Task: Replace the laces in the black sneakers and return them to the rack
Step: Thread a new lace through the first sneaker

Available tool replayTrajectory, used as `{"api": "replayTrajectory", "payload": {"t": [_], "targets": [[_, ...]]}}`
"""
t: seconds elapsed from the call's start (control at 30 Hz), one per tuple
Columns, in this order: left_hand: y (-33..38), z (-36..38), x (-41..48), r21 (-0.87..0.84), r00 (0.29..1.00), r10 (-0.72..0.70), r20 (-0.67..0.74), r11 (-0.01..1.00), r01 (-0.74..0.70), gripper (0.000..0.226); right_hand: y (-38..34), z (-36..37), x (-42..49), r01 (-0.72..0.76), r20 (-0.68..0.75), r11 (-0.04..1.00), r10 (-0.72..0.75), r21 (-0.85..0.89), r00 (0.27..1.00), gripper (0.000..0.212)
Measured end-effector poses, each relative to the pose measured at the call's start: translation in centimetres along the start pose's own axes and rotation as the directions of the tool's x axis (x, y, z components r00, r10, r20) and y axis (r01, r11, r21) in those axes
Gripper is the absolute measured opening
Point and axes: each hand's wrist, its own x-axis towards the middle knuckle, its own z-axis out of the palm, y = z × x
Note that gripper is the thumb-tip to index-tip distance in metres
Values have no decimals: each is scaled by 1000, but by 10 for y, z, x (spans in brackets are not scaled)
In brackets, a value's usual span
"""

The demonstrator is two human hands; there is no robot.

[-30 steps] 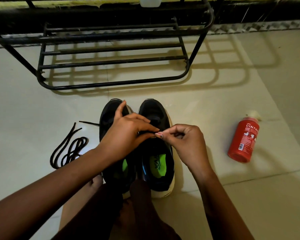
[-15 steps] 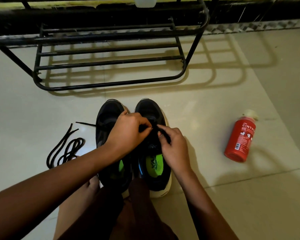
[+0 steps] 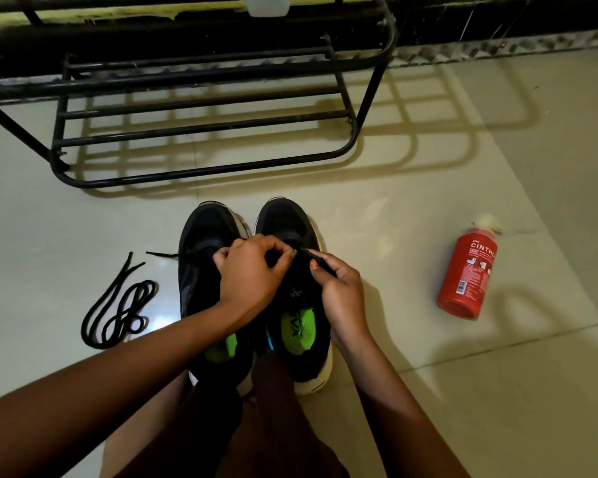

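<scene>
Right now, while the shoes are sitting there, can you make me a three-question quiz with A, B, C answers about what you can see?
1. Where is the loose lace?
A) on the floor, left of the sneakers
B) inside a sneaker
C) draped over an arm

2. What colour is the bottle?
A) blue
B) red
C) green

3. What are the left hand and right hand doing?
A) lying flat
B) pinching the held lace
C) clapping

Answers:
1 A: it lies coiled beside the sneakers.
2 B: its body is red with white print.
3 B: the fingers of both hands curl onto the held lace over one sneaker.
</scene>
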Motion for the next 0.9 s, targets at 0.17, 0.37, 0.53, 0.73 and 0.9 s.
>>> {"api": "replayTrajectory", "payload": {"t": [0.17,0.37,0.53,0.73,0.9], "targets": [[3,-1,-1,112,999,45,23,993,-48,10,-1,-1,0,9,12,1000,-9,0,1000,29],[5,-2,-1,185,991,132,2,974,-130,11,-1,0,-3,114,-10,974,-118,-194,993,23],[1,-6,6,307,951,306,40,902,-303,7,-4,-1,-12,329,78,717,-359,-615,930,33],[14,-17,17,476,904,369,217,768,-428,22,-8,3,-16,400,204,368,-469,-840,859,42],[4,-14,20,315,960,244,138,908,-276,17,-18,-1,-10,284,145,682,-254,-674,956,30]]}}
